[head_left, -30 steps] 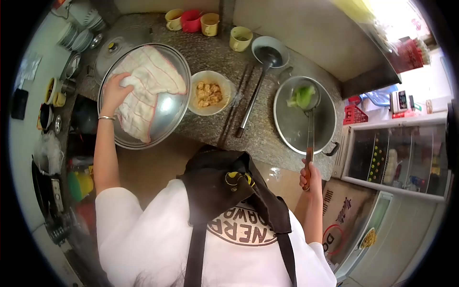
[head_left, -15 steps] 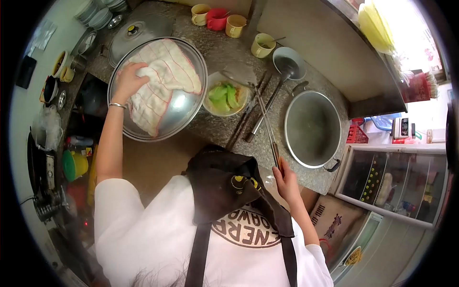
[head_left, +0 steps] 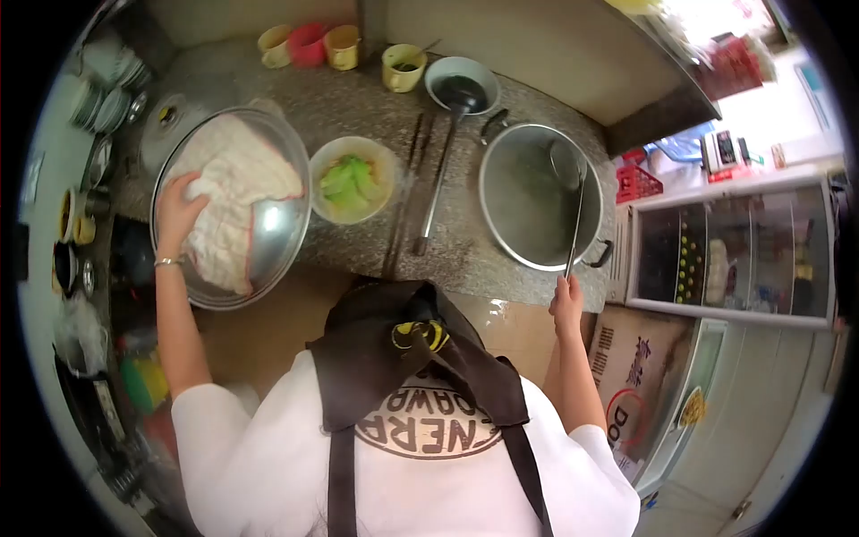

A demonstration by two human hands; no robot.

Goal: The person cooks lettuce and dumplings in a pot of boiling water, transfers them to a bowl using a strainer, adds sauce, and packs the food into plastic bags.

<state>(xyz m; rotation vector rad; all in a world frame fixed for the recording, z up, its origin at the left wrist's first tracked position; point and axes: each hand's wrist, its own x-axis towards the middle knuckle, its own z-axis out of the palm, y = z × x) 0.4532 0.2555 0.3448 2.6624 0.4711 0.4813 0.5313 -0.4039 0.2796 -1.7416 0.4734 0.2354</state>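
A cream cloth [head_left: 246,170] with red lines lies bunched over a large metal lid [head_left: 276,228] on the left. My left hand [head_left: 182,213] is closed on the cloth over the lid; whatever is under the fingers is hidden. On the right, my right hand [head_left: 565,304] grips the handle of a long-handled strainer [head_left: 565,166]. The strainer's head is inside a big metal pot [head_left: 488,192] of cloudy liquid. Between the lid and the pot stands a pale bowl [head_left: 319,192] with green leaves [head_left: 349,183] in it.
A ladle [head_left: 438,192] rests with its head in a grey bowl [head_left: 483,76], beside dark chopsticks [head_left: 412,157]. Cups, including a red cup [head_left: 307,43] and a yellow cup [head_left: 401,79], line the back. Stacked dishes [head_left: 112,107] stand far left, a glass-front cabinet [head_left: 734,255] right.
My right hand has carried the strainer from beside the bowl of leaves rightwards into the pot. My left hand stays on the cloth, with the lid now looking more tilted. The view has shifted.
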